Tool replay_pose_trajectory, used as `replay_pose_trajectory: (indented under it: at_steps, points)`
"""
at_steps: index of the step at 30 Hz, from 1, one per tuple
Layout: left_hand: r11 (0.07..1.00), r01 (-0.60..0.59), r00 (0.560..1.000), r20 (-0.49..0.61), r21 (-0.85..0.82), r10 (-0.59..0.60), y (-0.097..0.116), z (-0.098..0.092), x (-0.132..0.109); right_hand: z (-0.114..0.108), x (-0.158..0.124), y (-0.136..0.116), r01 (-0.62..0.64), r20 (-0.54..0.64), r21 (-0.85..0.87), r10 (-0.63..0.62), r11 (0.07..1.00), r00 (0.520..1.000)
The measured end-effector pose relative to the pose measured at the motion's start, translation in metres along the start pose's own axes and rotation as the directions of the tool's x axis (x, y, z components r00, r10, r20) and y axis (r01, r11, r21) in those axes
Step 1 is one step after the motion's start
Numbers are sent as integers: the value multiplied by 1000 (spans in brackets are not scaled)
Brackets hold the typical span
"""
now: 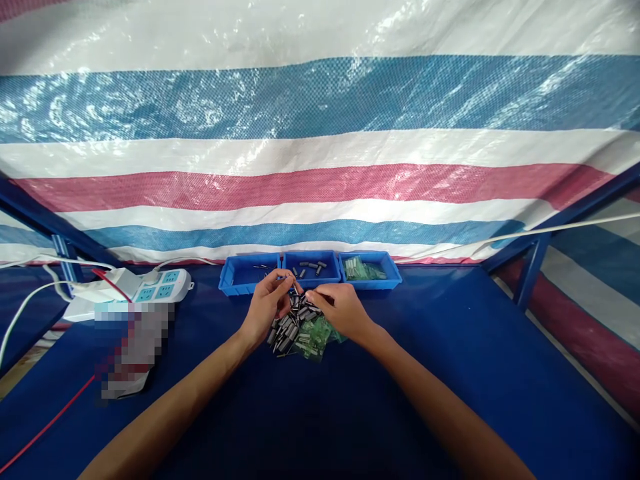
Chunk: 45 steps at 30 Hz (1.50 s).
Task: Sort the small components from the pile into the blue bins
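Observation:
A heap of small grey cylindrical parts (286, 329) and green circuit boards (314, 340) lies on the dark blue table (450, 373). My left hand (266, 305) hovers over the heap's left side, its fingers pinched on a small grey part. My right hand (340, 308) rests on the heap's right side with fingers curled onto the pieces; what it grips is too small to name. Behind the hands stand three blue trays: the left tray (239, 285) with a few thin bits, the middle tray (293, 259) with several grey parts, the right tray (393, 275) with green boards.
A white power strip (159, 285) with white cables and a red wire (55, 420) lies at the left, beside a blurred-out object (131, 347). A striped tarpaulin (320, 133) closes off the back. Blue frame posts (531, 267) stand at the right.

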State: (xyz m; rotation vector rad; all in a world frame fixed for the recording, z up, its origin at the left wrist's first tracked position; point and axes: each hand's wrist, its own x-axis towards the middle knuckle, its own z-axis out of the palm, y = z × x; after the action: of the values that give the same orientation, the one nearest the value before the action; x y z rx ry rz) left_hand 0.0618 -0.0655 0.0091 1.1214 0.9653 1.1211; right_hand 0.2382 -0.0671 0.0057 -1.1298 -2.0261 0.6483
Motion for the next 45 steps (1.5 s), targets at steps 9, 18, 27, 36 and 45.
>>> replay_pose_trajectory:
  at_steps: [9, 18, 27, 36, 45]
  points:
    - [990, 11, 979, 201, 142, -39, -3, -8, 4, -4, 1, 3, 25, -18, 85, -23, 996, 1000]
    - [959, -47, 987, 162, 279, 1, -6, -7, 3, 0, -1, -4, 85, 137, 17, -87, 996, 987]
    - [816, -178, 983, 137, 551, 122, -3, -10, 1, -3, 0, -1, 3, 98, 52, -8, 999, 995]
    - [861, -136, 991, 81, 490, 110, -3, -9, 2, 4, -5, -13, 80, 257, 10, -80, 997, 963]
    - [918, -144, 986, 132, 369, 101, 0, -8, -1, 3, -2, -8, -7, 159, 3, 6, 1000, 987]
